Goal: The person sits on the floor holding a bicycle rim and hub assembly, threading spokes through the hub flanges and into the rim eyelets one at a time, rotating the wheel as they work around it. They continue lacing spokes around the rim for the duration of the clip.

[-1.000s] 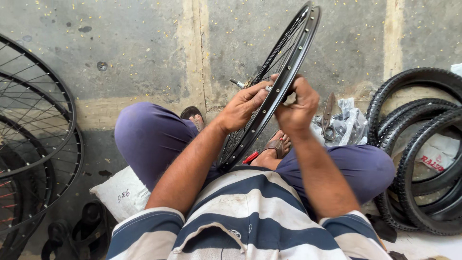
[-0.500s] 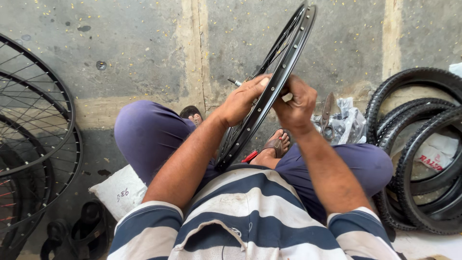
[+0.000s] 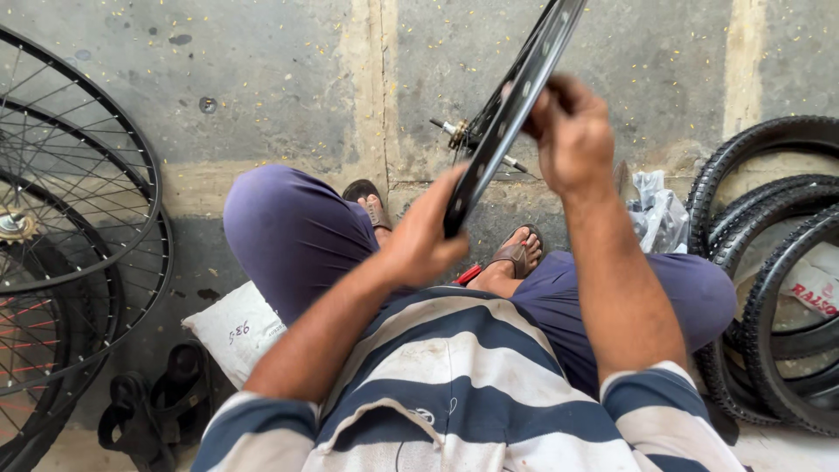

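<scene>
The person sits cross-legged on the concrete floor point(image 3: 288, 79) with a black bicycle rim point(image 3: 511, 105) standing on edge over the lap, its hub axle point(image 3: 463, 135) showing just beyond the rim. The left hand point(image 3: 424, 240) is closed around the rim's lower edge, fingers wrapped under it and thumb on top. The right hand point(image 3: 572, 131) is clenched against the rim higher up, above and to the right of the left hand; its fingers curl tightly, but whether they pinch a small tool or a spoke fitting cannot be told. To do this well, I judge the lower hand should keep the rim from twisting while the upper hand works in small, even moves at one spot, the rim kept upright so the spokes stay in sight. Counting: one rim in hand; well to the left of the left hand, at least two spoked wheels point(image 3: 70, 183) lean overlapping; to the right of the right hand, about four black tyres point(image 3: 778, 262) are stacked; one crumpled plastic bag point(image 3: 655, 210) lies just below the right hand; one white sack point(image 3: 236, 328) sits under the left knee; two sandals point(image 3: 371, 205) are on the feet.
</scene>
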